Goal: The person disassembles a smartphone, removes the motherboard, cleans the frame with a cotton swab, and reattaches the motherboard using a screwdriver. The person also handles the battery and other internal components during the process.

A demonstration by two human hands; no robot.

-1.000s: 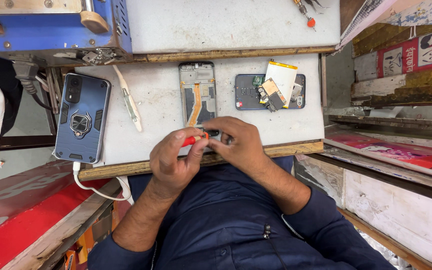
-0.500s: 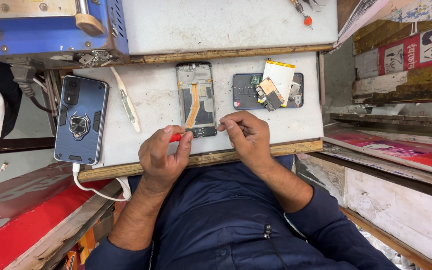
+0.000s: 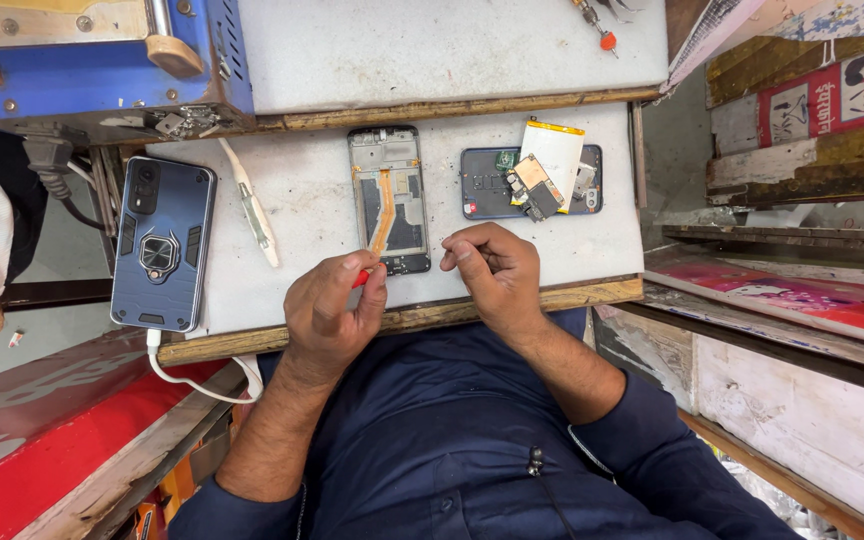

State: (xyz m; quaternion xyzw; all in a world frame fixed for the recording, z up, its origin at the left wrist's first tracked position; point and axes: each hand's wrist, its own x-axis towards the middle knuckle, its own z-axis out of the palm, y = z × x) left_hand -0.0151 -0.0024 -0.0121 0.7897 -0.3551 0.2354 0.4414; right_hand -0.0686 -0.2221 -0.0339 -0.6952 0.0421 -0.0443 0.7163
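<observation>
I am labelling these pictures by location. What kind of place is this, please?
Probably a small phone repair bench. An opened phone frame lies on the white worktop, a second phone with loose parts lies beside it, and the left hand holds a red-handled tool.

1. We're seeing bright, even daylight; the white worktop point(image 3: 302, 240) is looking slightly washed.
2. Hands are casting only soft, short shadows.
3. We're getting sharp focus, wide-angle bending at edges.

Blue cased phone point(image 3: 163, 243) charging at counter point(image 3: 572, 240) left edge, white tweezers point(image 3: 248, 202) beside it, blue machine point(image 3: 102, 60) behind, red-tipped screwdriver point(image 3: 595, 24) far back.
</observation>
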